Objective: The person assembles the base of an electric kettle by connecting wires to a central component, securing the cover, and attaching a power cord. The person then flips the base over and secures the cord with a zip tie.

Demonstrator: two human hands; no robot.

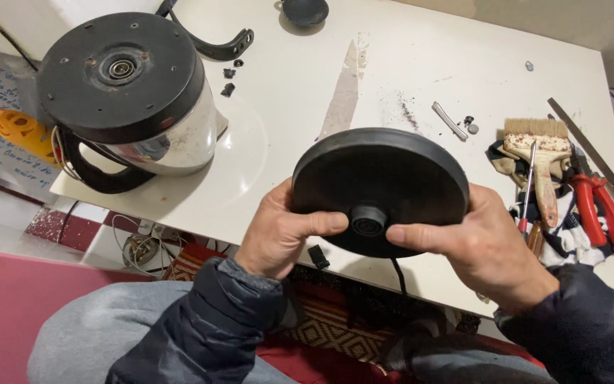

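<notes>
Left hand [278, 231]: fingers curled behind the rim, thumb flat across the face, clamped on the round black plastic kettle base [380, 186] at its 8 o'clock edge. Right hand [481, 245]: same clasp at the 4 o'clock edge, thumb tip pressing just beside the raised round connector hub [368, 222] low on the disc. Base held off the white tabletop [392, 64], tilted face-up toward the camera, above the near table edge. Thin black cord [396, 274] hangs from its 6 o'clock point.

Out at 10 o'clock from the hands: stainless steel electric kettle [143, 107], upside down, black underside showing, black handle [97, 178] toward the near edge. Curved black plastic strip [214, 44] and a few small black bits [228, 89] lie just beyond it. Small black round cap [305, 11] at 12 o'clock, far edge.

At 3 o'clock: wooden bristle brush [538, 153], red-handled pliers [600, 210], slim screwdriver [527, 188], flat metal file [585, 144], all resting on or beside a striped cloth [559, 235]. Short silver metal strip [449, 121] near 1 o'clock.

Dark padded sleeves on both arms; grey trousers below.
</notes>
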